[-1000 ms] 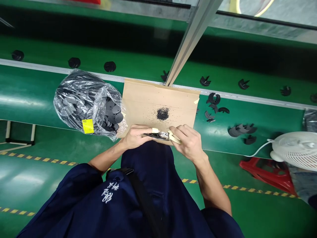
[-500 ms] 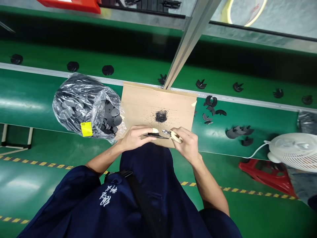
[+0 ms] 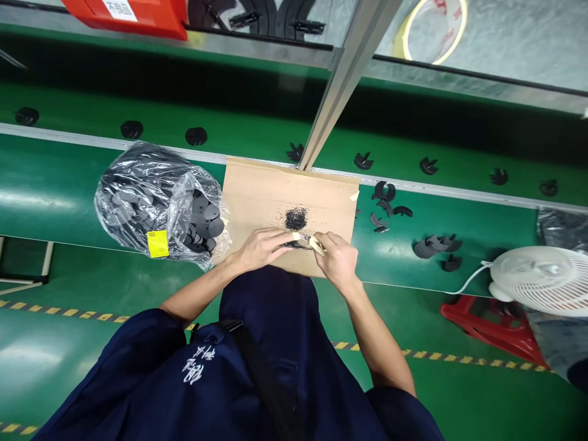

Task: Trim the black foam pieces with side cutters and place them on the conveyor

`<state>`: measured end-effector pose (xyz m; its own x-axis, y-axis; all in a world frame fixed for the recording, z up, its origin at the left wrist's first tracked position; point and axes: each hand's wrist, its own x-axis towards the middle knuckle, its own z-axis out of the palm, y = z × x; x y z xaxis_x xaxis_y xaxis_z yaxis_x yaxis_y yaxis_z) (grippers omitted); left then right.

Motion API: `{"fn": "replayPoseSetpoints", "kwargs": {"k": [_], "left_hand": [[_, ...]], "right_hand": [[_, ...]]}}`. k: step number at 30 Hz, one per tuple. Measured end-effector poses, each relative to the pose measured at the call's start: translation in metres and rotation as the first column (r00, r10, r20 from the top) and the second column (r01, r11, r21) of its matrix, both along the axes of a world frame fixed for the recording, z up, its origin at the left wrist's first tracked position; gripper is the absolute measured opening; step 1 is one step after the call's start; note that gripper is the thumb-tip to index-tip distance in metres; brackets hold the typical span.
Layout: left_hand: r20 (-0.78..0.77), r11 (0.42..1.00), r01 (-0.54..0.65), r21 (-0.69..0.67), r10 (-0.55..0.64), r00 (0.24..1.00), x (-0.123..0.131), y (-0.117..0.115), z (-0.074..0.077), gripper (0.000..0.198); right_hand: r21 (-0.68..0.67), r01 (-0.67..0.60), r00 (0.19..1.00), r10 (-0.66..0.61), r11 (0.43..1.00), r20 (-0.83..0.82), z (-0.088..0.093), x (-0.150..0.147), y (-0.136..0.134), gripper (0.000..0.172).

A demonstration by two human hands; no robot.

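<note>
My left hand (image 3: pixel 260 248) pinches a flat black disc part (image 3: pixel 289 244) over the near edge of a brown cardboard sheet (image 3: pixel 257 193). A taped fingertip rests on the part. My right hand (image 3: pixel 339 260) is closed round a small cutter with cream handles (image 3: pixel 316 245), its metal tip touching the part. A small heap of black trimmings (image 3: pixel 296 218) lies on the cardboard just beyond my hands. A clear plastic bag of black discs (image 3: pixel 151 202) sits left of the cardboard.
Trimmed black parts (image 3: pixel 432 246) lie scattered on the green bench to the right. More black parts (image 3: pixel 196 136) ride the green belt behind a metal rail. A metal post (image 3: pixel 342 79) rises from the cardboard's far edge. A white fan (image 3: pixel 544 278) stands at right.
Both hands have moved a little forward over the cardboard, and the cutter tip has closed in on the black part. The camera has tilted up slightly.
</note>
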<state>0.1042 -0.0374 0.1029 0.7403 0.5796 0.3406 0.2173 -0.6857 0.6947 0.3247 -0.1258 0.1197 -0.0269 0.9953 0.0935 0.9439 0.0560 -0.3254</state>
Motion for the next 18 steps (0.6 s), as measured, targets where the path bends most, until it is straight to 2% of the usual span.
{"fn": "replayPoseSetpoints", "kwargs": {"k": [3, 5, 6, 7, 9, 10, 12, 15, 17, 18], "left_hand": [[-0.102, 0.987, -0.034, -0.154, 0.019, 0.995, 0.008, 0.008, -0.024, 0.034], [-0.144, 0.941, -0.102, -0.324, 0.057, 0.988, 0.012, 0.012, -0.037, 0.037], [-0.143, 0.893, -0.137, -0.429, 0.082, 0.986, 0.014, 0.013, -0.042, 0.038], [-0.126, 0.818, -0.165, -0.552, 0.114, 0.985, 0.014, 0.014, -0.046, 0.039], [-0.085, 0.615, -0.187, -0.766, 0.192, 0.978, 0.012, 0.013, -0.052, 0.047], [-0.072, 0.525, -0.184, -0.831, 0.227, 0.971, 0.010, 0.012, -0.054, 0.053], [-0.077, 0.405, -0.196, -0.893, 0.292, 0.953, 0.005, 0.010, -0.057, 0.064], [-0.169, 0.311, -0.315, -0.896, 0.417, 0.893, -0.005, 0.012, -0.063, 0.081], [-0.245, 0.295, -0.419, -0.859, 0.483, 0.841, -0.010, 0.021, -0.068, 0.086], [-0.269, 0.318, -0.460, -0.829, 0.495, 0.827, -0.011, 0.030, -0.070, 0.087]], "right_hand": [[-0.126, 0.054, 0.997, -0.047, 0.991, 0.058, -0.019, 0.005, 0.006, 0.025], [-0.211, 0.084, 0.996, -0.073, 0.974, 0.057, -0.037, 0.009, 0.011, 0.026], [-0.252, 0.107, 0.994, -0.098, 0.962, 0.047, -0.048, 0.010, 0.012, 0.027], [-0.291, 0.134, 0.991, -0.130, 0.947, 0.034, -0.060, 0.011, 0.013, 0.029], [-0.352, 0.199, 0.978, -0.206, 0.915, 0.018, -0.083, 0.012, 0.012, 0.032], [-0.363, 0.220, 0.973, -0.229, 0.905, 0.018, -0.093, 0.012, 0.010, 0.034], [-0.369, 0.249, 0.965, -0.260, 0.895, 0.020, -0.110, 0.011, 0.004, 0.038], [-0.358, 0.290, 0.953, -0.303, 0.888, 0.019, -0.126, 0.009, -0.006, 0.042], [-0.345, 0.322, 0.941, -0.337, 0.882, 0.015, -0.131, 0.008, -0.013, 0.043], [-0.338, 0.338, 0.935, -0.355, 0.878, 0.013, -0.133, 0.008, -0.016, 0.043]]}}
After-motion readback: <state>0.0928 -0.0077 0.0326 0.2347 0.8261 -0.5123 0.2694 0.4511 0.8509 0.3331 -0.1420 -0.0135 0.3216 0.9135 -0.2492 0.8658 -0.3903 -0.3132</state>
